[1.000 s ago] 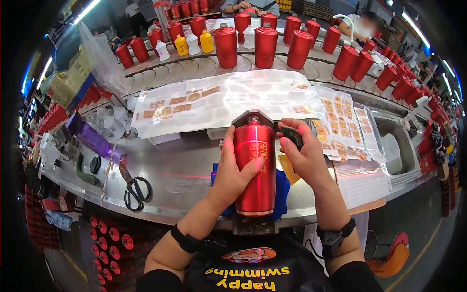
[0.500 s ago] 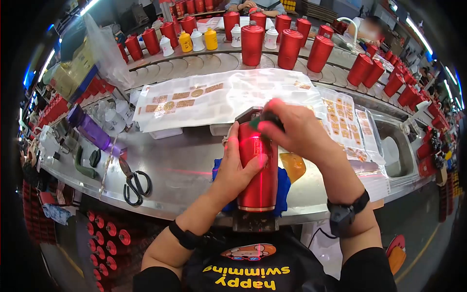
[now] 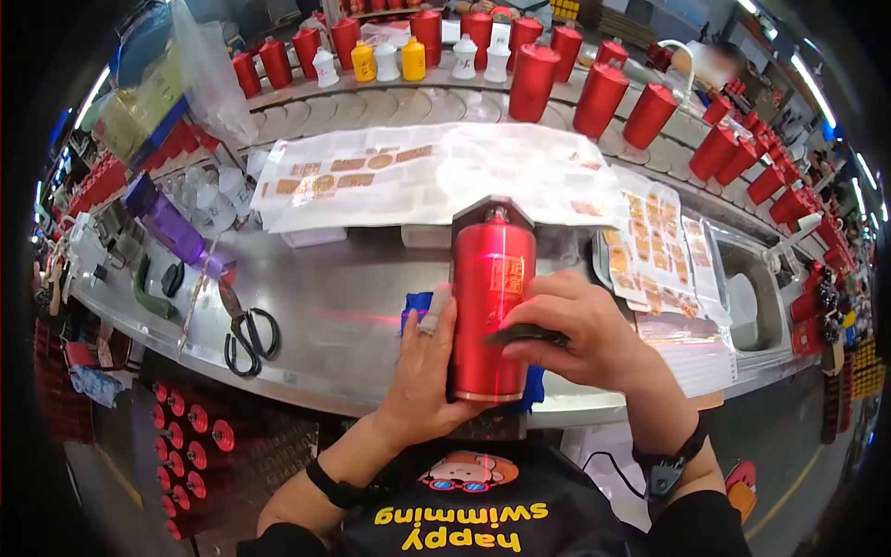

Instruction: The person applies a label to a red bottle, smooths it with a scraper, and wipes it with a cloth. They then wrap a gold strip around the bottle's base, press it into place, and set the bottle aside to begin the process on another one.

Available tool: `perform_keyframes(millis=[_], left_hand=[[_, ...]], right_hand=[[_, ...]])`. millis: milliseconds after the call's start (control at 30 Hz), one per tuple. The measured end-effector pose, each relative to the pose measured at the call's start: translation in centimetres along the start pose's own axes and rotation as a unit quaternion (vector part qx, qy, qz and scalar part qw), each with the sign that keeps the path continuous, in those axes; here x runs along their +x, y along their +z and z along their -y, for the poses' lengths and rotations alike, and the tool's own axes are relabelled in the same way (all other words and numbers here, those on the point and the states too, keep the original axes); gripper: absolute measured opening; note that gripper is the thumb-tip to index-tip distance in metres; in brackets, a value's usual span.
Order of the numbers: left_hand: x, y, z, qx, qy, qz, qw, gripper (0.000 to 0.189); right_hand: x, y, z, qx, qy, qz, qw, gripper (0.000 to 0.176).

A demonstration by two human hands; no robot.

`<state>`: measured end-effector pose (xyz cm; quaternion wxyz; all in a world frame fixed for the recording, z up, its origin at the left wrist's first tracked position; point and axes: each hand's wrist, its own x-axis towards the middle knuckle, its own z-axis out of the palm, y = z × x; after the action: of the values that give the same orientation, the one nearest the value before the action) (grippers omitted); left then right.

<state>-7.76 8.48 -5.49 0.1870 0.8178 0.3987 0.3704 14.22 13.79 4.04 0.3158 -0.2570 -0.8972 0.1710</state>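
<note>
A red bottle (image 3: pixel 484 316) lies on a dark holder, its neck pointing away from me and a gold decal (image 3: pixel 507 276) on its upper face. Along its left side my left hand (image 3: pixel 422 376) grips it, fingers straight against the wall and thumb near the base; one finger wears a greyish wrap. My right hand (image 3: pixel 585 330) pinches a small dark flat scraper (image 3: pixel 531 334), whose edge meets the bottle's front below the decal. A red laser line runs down the bottle. Blue cloth (image 3: pixel 418 304) shows beneath it.
Decal sheets (image 3: pixel 353 176) lie behind the bottle, with more sheets (image 3: pixel 654 241) at the right beside a sink (image 3: pixel 766 306). Black-handled scissors (image 3: pixel 249 330) and a purple bottle (image 3: pixel 172 232) are on the left. Beyond runs a conveyor (image 3: pixel 371 121) carrying red, white and yellow bottles.
My right hand has moved down from the bottle's neck to its lower front with the scraper. My left hand has slid lower, toward the base. The gold decal is now uncovered. Conveyor bottles have shifted right.
</note>
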Motion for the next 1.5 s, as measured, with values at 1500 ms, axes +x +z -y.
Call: perform_keyframes(millis=[1500], left_hand=[[-0.8, 0.2, 0.0, 0.108, 0.026, -0.042, 0.993, 0.102]], right_hand=[[-3.9, 1.7, 0.3, 0.109, 0.237, -0.166, 0.951, 0.019]])
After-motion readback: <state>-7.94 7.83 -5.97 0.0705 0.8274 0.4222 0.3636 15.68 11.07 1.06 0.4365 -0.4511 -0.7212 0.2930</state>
